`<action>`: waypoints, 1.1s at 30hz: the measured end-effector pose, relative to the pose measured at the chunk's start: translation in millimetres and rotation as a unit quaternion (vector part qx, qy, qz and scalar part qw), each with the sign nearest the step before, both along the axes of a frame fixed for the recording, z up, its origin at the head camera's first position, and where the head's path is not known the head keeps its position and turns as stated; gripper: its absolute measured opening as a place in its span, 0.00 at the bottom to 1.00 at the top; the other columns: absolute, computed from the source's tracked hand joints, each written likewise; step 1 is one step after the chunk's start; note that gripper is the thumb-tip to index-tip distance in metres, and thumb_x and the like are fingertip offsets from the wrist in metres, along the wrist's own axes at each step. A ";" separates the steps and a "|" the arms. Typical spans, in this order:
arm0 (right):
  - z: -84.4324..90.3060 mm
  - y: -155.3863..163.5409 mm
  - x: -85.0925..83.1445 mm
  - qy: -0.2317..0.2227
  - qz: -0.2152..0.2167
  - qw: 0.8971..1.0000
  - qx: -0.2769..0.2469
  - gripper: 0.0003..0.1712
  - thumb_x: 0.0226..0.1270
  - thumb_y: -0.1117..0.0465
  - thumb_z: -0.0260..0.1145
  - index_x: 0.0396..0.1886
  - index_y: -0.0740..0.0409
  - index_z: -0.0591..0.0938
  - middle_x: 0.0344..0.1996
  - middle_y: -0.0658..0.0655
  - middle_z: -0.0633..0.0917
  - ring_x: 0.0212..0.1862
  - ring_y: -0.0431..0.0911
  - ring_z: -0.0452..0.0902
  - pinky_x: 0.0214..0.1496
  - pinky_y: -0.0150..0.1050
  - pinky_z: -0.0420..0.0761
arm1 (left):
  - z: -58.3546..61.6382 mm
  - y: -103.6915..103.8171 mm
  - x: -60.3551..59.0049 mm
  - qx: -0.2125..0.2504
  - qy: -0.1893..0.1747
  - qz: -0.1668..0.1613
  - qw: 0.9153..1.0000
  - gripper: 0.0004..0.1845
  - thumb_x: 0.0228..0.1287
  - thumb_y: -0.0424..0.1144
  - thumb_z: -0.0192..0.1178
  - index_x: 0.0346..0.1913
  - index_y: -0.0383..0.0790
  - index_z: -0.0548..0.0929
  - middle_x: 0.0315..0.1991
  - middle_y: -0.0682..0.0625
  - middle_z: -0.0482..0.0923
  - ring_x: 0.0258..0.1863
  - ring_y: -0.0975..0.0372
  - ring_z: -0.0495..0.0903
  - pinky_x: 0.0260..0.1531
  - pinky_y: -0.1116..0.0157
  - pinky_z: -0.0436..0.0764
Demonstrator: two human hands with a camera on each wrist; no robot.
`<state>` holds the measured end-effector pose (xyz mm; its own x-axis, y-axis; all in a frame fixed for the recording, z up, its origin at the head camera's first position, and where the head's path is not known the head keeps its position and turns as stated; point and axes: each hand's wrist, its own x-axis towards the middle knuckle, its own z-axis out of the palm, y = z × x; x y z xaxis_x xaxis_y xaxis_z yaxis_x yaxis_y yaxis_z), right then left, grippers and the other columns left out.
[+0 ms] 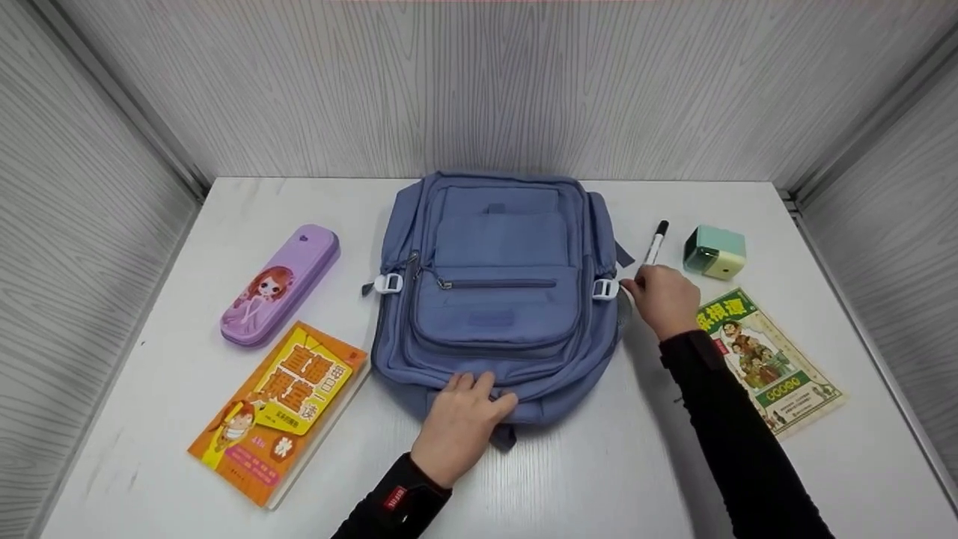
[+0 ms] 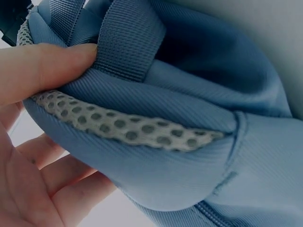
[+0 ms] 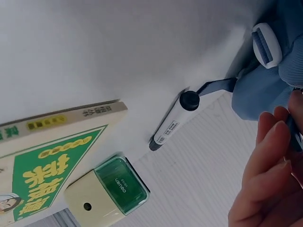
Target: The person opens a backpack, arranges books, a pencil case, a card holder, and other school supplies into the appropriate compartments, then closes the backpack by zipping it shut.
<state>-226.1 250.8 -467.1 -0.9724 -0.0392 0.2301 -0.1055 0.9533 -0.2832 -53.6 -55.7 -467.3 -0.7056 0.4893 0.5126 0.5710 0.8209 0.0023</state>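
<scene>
A blue backpack (image 1: 500,239) lies front side up in the middle of the table. My left hand (image 1: 462,423) grips its near end; the left wrist view shows the thumb (image 2: 57,64) on top beside a webbing strap (image 2: 125,40), fingers below the padded edge with grey mesh. At the backpack's right side, just by a white buckle (image 1: 605,290), is my right hand (image 1: 666,299). Its curled fingers (image 3: 270,161) pinch a bit of the bag in the right wrist view; the exact part is mostly hidden. Beyond that hand lies a white marker with a black cap (image 1: 657,241).
On the left lie a purple pencil case (image 1: 281,284) and an orange book (image 1: 281,412). A green and cream pencil sharpener (image 1: 716,252) stands at the right, with a green and yellow book (image 1: 771,367) partly under my right sleeve. Grey panels (image 1: 479,90) enclose the table's back and sides.
</scene>
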 end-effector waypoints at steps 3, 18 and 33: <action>-0.3 -4.8 -7.1 -0.004 -0.006 1.000 0.010 0.18 0.66 0.53 0.68 0.24 0.63 0.82 0.25 0.67 0.85 0.27 0.60 0.80 0.27 0.55 0.74 | -0.1 -0.5 0.1 0.001 -0.001 -0.001 1.000 0.07 0.56 0.32 0.65 0.31 0.50 0.80 0.29 0.51 0.76 0.27 0.57 0.79 0.37 0.57 0.85; 9.7 -7.5 13.0 0.029 0.013 0.999 -0.004 0.17 0.69 0.56 0.65 0.47 0.66 0.81 0.38 0.69 0.84 0.38 0.65 0.81 0.36 0.60 0.78 | 0.0 -7.4 2.7 0.001 -0.021 0.009 1.000 0.20 0.47 0.22 0.67 0.43 0.46 0.81 0.39 0.48 0.82 0.38 0.55 0.84 0.44 0.57 0.86; 44.1 -67.4 100.0 0.137 0.305 0.942 -0.030 0.20 0.58 0.55 0.75 0.48 0.57 0.84 0.43 0.58 0.85 0.46 0.52 0.80 0.49 0.48 0.79 | 22.0 -43.8 8.6 0.038 -0.084 0.035 0.995 0.35 0.50 0.53 0.74 0.62 0.48 0.79 0.56 0.43 0.81 0.54 0.51 0.82 0.55 0.54 0.83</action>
